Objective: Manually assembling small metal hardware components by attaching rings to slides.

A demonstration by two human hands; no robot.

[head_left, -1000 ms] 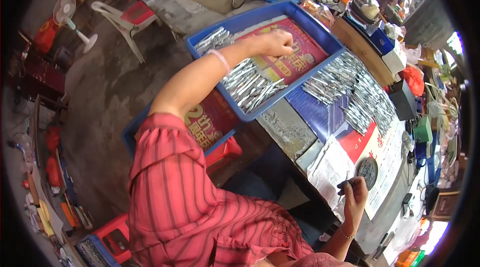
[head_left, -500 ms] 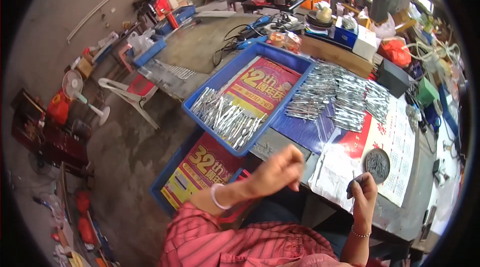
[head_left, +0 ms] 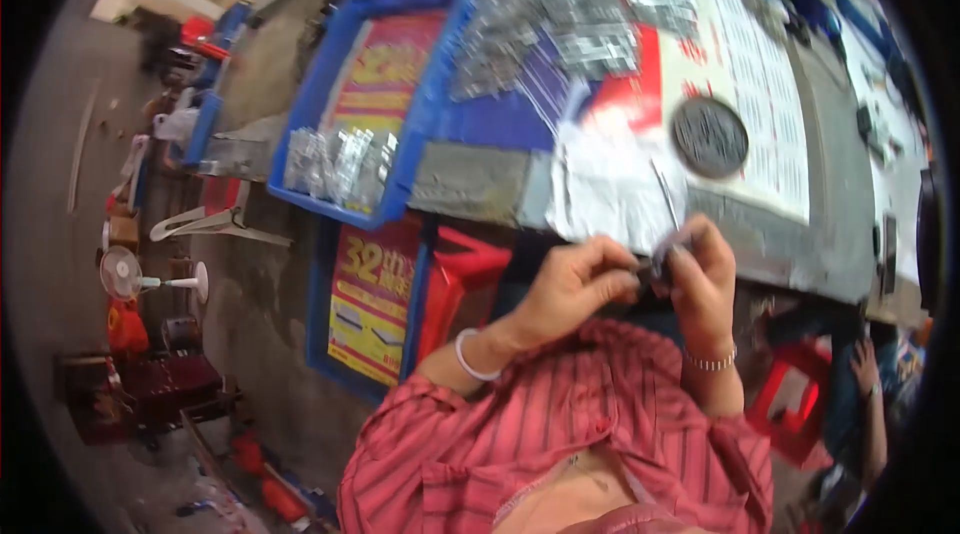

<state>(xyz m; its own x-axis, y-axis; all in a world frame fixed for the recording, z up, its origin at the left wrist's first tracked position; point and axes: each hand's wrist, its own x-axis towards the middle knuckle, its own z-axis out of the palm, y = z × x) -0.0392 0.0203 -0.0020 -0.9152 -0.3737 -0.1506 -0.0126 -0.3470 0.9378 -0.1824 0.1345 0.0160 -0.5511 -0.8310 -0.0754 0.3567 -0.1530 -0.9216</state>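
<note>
My right hand is closed on a slim metal rod, which points up and away over a crumpled white sheet. Dark material covers some of its fingertips. My left hand meets it from the left, thumb and fingers pinched together; what lies between them is too small and blurred to make out. Just beyond the right hand, a round dish holds many small dark pins. Farther off lie heaps of thin silvery metal pieces. More such pieces fill the near end of a blue tray.
A second blue tray sits lower, left of my body, beside a red stool. Another red stool stands at the right, near another person's hand. A white fan is far left.
My hands have come together, the left moving right toward the right one. The view has tilted down and turned, so the table appears higher. The rod now shows clearly at the right hand.
</note>
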